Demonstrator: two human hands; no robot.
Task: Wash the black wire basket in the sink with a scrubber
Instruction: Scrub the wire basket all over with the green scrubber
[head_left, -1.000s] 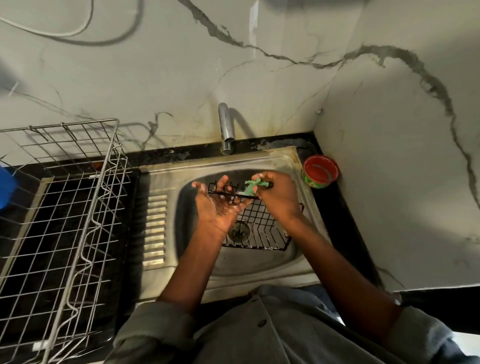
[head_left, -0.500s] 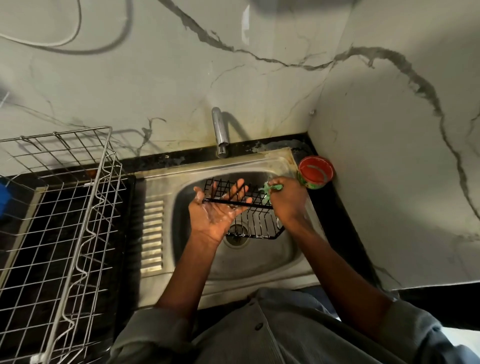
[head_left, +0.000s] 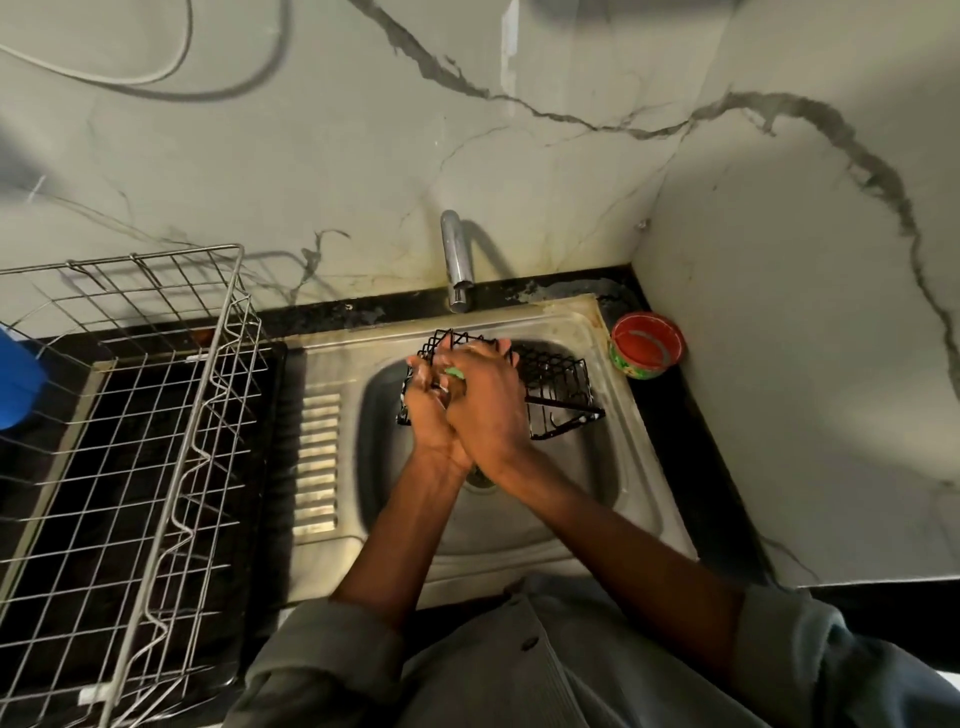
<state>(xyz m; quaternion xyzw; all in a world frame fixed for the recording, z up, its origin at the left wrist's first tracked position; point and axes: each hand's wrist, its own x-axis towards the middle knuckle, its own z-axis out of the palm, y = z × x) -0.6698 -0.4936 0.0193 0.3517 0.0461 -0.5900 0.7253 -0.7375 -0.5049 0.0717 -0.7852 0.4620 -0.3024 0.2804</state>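
Head view gave me a steep look down on a marble wall (head_left: 322, 156) with dark veins, meeting a side wall at a corner on the right. Below it ran the black desk (head_left: 696, 457), and on its left stood a big silver wire rack (head_left: 156, 415), with a blue object (head_left: 18, 379) just showing at the left edge. The steel sink (head_left: 571, 540) sat in the desk, its ribbed drainboard on the left and the tap (head_left: 454, 260) over its back rim. Grey sleeves (head_left: 322, 670) filled the bottom of my view.

The black wire basket (head_left: 558, 379) was inside the sink bowl, toward the back, tilted with one corner up near the tap. The left hand (head_left: 434, 410) and the right hand (head_left: 488, 405) were pressed together over the basket's left end, fingers curled. A bit of green scrubber (head_left: 456, 372) peeked out between them; I could not tell which hand gripped it, or whether the left hand gripped the wire. A small red tub (head_left: 647, 345) stood on the desk just beside the sink's back right corner.
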